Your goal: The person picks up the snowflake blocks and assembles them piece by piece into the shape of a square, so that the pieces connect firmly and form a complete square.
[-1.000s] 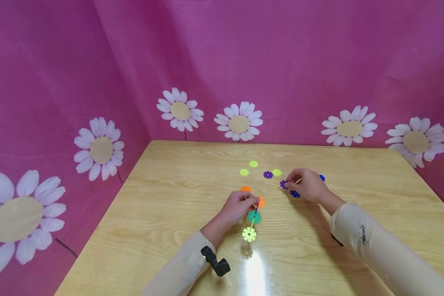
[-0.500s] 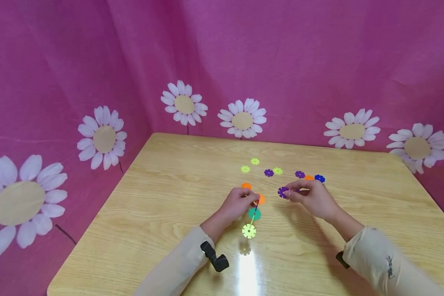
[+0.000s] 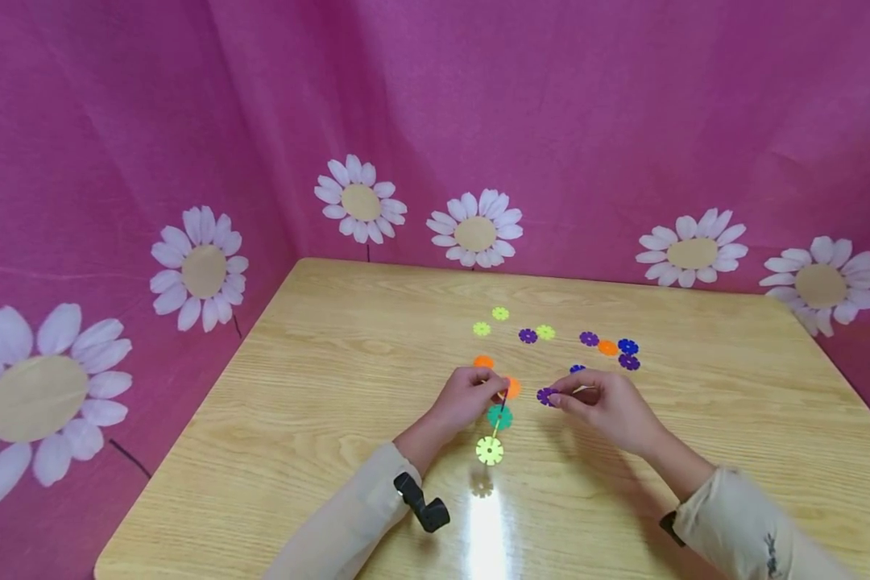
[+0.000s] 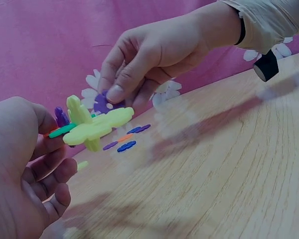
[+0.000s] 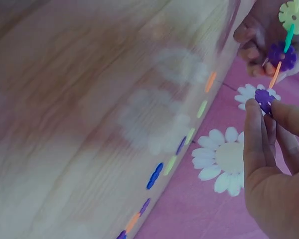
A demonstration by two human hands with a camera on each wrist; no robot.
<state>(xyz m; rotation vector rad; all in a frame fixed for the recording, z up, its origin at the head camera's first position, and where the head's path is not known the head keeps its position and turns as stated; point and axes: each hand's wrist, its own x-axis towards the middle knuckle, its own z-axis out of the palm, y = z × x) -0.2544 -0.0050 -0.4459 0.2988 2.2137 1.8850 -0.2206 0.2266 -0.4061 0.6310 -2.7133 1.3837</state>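
Note:
In the head view my left hand grips a chain of interlocking notched flower discs above the table. A yellow disc hangs at the near end, joined to a green disc; a purple disc and an orange disc follow toward the fingers. My right hand pinches a single purple disc between thumb and fingers, just right of the chain. In the right wrist view that disc lies right at the orange disc's edge. The left fingers partly hide the chain's middle.
Loose discs lie flat beyond the hands: an orange one, yellow ones, a purple one, and a cluster at right with a blue disc. Another blue disc is partly behind the right hand. A pink flowered curtain borders the table.
My right hand has picked the purple disc off the table and brought it nearer and left, toward the chain. The left hand has stayed almost still, holding the chain.

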